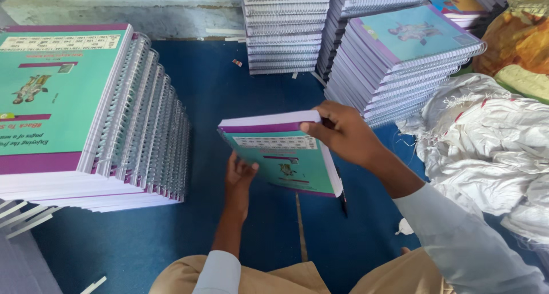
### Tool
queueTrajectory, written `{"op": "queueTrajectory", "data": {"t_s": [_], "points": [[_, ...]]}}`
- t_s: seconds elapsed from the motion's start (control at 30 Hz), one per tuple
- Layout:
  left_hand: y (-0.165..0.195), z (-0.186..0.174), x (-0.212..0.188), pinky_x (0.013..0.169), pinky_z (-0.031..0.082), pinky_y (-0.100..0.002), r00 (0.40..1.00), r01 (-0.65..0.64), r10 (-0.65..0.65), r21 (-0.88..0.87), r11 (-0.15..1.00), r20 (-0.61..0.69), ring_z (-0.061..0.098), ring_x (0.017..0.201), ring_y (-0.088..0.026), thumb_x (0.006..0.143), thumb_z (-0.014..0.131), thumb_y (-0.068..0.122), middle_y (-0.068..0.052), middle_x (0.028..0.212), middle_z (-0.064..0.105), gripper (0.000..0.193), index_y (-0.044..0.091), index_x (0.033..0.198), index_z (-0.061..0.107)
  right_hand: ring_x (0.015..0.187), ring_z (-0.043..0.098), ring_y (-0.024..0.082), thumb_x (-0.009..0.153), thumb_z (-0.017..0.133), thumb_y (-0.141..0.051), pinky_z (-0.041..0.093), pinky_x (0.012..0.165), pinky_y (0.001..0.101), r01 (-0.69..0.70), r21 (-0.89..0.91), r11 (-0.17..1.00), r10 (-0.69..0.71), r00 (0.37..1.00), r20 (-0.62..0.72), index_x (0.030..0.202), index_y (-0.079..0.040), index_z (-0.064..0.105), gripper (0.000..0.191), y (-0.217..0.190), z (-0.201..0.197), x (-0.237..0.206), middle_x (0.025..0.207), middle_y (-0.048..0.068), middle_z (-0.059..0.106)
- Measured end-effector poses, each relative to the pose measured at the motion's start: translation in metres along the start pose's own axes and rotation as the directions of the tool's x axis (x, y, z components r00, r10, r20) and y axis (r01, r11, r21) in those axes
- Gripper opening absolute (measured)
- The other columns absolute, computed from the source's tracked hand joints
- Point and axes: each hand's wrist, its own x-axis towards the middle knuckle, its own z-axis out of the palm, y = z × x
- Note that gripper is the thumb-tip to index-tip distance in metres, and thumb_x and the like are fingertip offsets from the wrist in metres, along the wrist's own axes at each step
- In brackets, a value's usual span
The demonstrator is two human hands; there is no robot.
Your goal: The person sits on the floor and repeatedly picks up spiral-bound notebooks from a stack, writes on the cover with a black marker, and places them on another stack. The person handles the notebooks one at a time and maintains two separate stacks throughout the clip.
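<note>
At frame centre, the left hand (239,177) and right hand (343,135) gripped a teal-covered book (280,154), fingers curled round its edges.

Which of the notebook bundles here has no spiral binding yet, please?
The teal-covered bundle held between both hands; its edges are plain, while the surrounding stacks show wire coils.
</note>
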Motion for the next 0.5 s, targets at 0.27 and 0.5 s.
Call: {"op": "queueTrajectory", "data": {"t_s": [0.27, 0.5], "points": [[0.023, 0.008, -0.014, 0.092, 0.057, -0.036, 0.996, -0.093, 0.093, 0.093, 0.991, 0.013, 0.07, 0.101, -0.018, 0.077, 0.084, 0.014, -0.005, 0.104, 0.074, 0.038, 0.009, 0.11, 0.067, 0.086, 0.065, 0.012, 0.101, 0.063, -0.031, 0.055, 0.077, 0.0287, -0.106, 0.357, 0.928, 0.098, 0.994, 0.039, 0.111, -0.002, 0.07, 0.031, 0.065, -0.013, -0.036, 0.095, 0.006, 0.067], [0.037, 0.028, -0.02, 0.07, 0.059, -0.03, 0.98, -0.199, 0.194, 0.365, 0.91, 0.05, 0.066, 0.079, -0.015, 0.075, 0.086, 0.009, -0.006, 0.09, 0.071, 0.036, 0.006, 0.105, 0.067, 0.103, 0.066, 0.018, 0.101, 0.055, -0.029, 0.053, 0.094, 0.0349, -0.273, 0.574, 0.772, 0.278, 0.957, 0.081, 0.124, -0.001, 0.064, 0.037, 0.129, -0.009, -0.071, 0.113, 0.01, 0.071]]}}
